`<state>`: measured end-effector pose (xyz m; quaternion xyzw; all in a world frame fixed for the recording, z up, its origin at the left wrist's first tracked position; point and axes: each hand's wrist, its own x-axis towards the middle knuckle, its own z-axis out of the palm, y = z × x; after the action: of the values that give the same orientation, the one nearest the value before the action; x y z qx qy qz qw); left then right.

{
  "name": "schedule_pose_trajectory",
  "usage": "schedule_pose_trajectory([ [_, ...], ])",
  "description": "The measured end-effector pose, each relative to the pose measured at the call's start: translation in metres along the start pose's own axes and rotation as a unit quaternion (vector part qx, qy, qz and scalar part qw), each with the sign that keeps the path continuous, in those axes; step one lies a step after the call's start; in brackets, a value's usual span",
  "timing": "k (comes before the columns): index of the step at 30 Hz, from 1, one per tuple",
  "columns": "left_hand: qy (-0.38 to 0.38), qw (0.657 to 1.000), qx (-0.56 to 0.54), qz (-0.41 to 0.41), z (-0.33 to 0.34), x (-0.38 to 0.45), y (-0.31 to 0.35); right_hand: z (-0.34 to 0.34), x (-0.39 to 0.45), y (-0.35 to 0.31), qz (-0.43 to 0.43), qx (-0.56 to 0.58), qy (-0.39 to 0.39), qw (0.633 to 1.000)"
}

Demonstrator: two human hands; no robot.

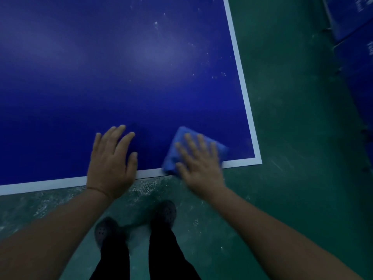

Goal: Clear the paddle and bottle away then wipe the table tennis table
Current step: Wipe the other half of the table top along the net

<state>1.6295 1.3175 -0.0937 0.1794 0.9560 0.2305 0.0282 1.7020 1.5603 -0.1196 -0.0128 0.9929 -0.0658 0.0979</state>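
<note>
Dim light, view straight down over the near right corner of the table (125,63): dark blue top, white line along the edges. Right hand (198,164) lies flat on a folded blue cloth (182,142), fingers straight and spread, pressing it to the top just inside the near edge line; the hand is a little blurred. The cloth's near edge overlaps the white line. Left hand (112,158) rests palm down on the bare top beside it, fingers straight, slightly apart, holding nothing; a thin band circles that wrist.

Pale specks (201,57) dot the blue surface farther up, toward the right edge. No paddle or bottle in view.

Below the edge: green floor (286,118), scuffed pale near the table, two dark shoes (165,213) and dark trousers. Blue boxes (355,47) stacked at far right, well apart from the table.
</note>
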Motion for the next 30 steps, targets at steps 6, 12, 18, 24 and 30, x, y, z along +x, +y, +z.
schedule_pose_trajectory([
  [6,-0.003,0.993,0.058,-0.106,-0.037,-0.041,-0.075,-0.024,0.023,0.052,0.354,0.054,0.043,0.933],
  [12,-0.017,0.996,0.072,-0.051,-0.032,-0.046,-0.081,0.000,0.001,-0.009,0.017,-0.004,-0.002,1.000],
  [18,-0.039,0.997,0.039,0.063,-0.003,-0.029,-0.023,-0.021,0.003,0.062,0.392,0.054,0.042,0.917],
  [24,-0.053,0.991,0.068,0.103,0.019,-0.017,-0.009,-0.011,-0.009,0.056,0.074,-0.017,-0.015,0.997],
  [30,-0.044,0.988,0.088,0.118,0.025,-0.018,-0.009,-0.013,0.001,0.048,0.223,0.036,0.040,0.973],
])
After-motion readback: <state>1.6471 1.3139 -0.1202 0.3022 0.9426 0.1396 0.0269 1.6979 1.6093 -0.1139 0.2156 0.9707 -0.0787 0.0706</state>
